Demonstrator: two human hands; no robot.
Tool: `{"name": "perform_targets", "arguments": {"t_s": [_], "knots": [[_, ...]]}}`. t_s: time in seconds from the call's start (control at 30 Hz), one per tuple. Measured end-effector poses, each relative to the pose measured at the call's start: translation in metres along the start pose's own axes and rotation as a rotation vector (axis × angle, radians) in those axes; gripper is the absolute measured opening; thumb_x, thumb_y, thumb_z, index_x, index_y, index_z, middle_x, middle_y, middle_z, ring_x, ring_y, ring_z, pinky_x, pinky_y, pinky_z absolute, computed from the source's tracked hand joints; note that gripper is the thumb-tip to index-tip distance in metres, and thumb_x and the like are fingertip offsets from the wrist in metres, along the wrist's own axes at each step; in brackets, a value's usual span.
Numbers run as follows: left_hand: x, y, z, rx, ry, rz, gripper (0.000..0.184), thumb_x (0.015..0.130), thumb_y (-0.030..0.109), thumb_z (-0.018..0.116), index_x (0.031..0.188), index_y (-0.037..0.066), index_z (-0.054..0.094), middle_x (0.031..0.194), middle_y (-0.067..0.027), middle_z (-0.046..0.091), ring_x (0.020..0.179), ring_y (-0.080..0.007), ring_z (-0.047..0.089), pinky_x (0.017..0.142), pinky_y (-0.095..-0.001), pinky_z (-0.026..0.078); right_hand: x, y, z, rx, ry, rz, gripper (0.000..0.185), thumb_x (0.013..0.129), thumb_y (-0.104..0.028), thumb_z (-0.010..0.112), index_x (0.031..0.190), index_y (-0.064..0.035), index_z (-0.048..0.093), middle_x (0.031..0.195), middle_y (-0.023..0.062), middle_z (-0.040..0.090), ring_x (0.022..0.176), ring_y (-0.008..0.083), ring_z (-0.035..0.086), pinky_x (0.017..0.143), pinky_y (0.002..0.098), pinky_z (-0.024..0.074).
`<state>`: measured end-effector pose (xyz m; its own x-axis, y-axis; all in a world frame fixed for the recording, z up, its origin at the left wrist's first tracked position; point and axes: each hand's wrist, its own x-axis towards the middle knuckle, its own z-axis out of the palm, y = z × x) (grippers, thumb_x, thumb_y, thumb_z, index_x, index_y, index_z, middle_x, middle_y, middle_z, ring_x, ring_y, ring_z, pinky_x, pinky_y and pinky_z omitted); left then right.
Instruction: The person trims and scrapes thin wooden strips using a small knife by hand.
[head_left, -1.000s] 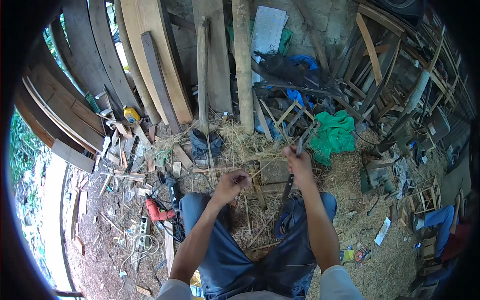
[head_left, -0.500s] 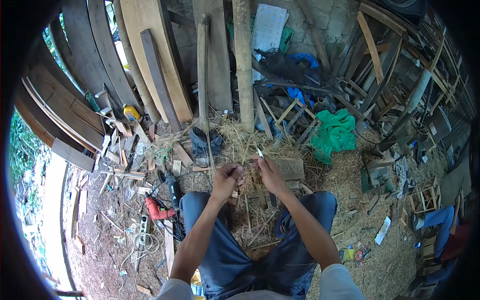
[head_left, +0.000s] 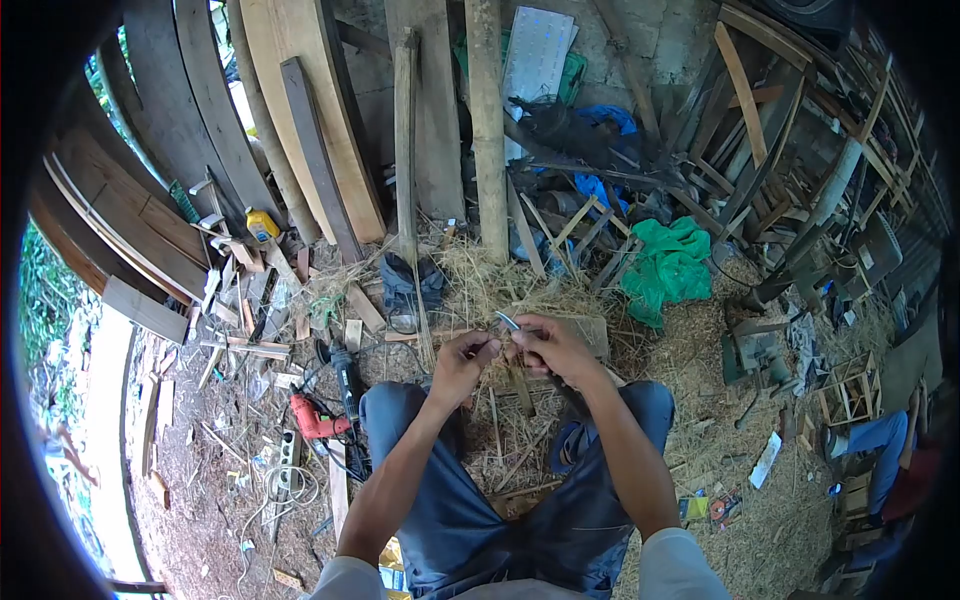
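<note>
My right hand is closed around a knife, its bright blade showing past the fingers and angled up to the left. A dark length, seemingly its handle, runs back below the wrist. Close beside it on the left, my left hand is closed in a pinch. Whatever lies between those fingertips is too small to make out. Both hands are above the straw and wood scraps between my knees. Under the right hand a narrow wooden piece points down, near a wooden block.
A red drill and an angle grinder lie left of my knee, by a power strip with cords. Ahead are a black bag, a green plastic sheet and upright planks. Another person's leg shows at right.
My right hand has turned inward and come nearer the left, and the blade now tilts left instead of pointing up. My left hand has shifted slightly right and down.
</note>
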<state>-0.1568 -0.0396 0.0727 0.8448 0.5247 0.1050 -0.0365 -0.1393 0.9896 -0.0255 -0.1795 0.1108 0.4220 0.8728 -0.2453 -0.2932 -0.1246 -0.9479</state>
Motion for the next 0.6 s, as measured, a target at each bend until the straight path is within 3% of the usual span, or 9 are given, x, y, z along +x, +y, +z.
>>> {"name": "perform_targets", "arguments": {"t_s": [0.1,0.23,0.43,0.6], "knots": [[-0.004,0.014,0.001,0.105,0.021,-0.053,0.018,0.086,0.016,0.066,0.092,-0.001,0.065,0.071,-0.0044,0.061,0.066,-0.0084,0.054,0.061,-0.0258,0.044,0.001,0.0,-0.002,-0.012,0.031,-0.008,0.029,0.092,-0.012,0.056,0.119,0.0001,0.055,0.08,0.0092,0.067,0.052,0.0052,0.043,0.044,0.0201,0.0327],[-0.003,0.019,0.005,0.1,0.083,0.035,0.015,0.084,0.013,0.068,0.091,0.0,0.065,0.072,-0.0047,0.063,0.066,-0.0088,0.056,0.063,-0.0255,0.045,-0.001,0.003,0.005,0.002,-0.033,0.021,0.027,0.091,-0.011,0.057,0.115,0.0014,0.057,0.077,0.0093,0.066,0.052,0.0052,0.044,0.043,0.0198,0.032],[-0.009,0.02,0.009,0.194,0.072,0.079,0.013,0.082,0.011,0.069,0.089,0.0,0.066,0.073,-0.0048,0.065,0.067,-0.0084,0.057,0.063,-0.025,0.046,0.005,-0.003,-0.02,0.106,0.188,-0.063,0.026,0.09,-0.009,0.059,0.114,0.0003,0.059,0.078,0.008,0.066,0.05,0.0045,0.041,0.042,0.0189,0.0289],[-0.004,0.016,0.008,0.087,0.07,0.005,0.011,0.082,0.009,0.068,0.089,0.0,0.066,0.074,-0.0055,0.065,0.067,-0.0087,0.058,0.064,-0.0246,0.046,-0.007,-0.008,0.007,0.048,0.0,0.08,0.016,0.09,-0.01,0.059,0.102,-0.0004,0.057,0.078,0.0097,0.066,0.049,0.0043,0.041,0.042,0.019,0.0282]]}}
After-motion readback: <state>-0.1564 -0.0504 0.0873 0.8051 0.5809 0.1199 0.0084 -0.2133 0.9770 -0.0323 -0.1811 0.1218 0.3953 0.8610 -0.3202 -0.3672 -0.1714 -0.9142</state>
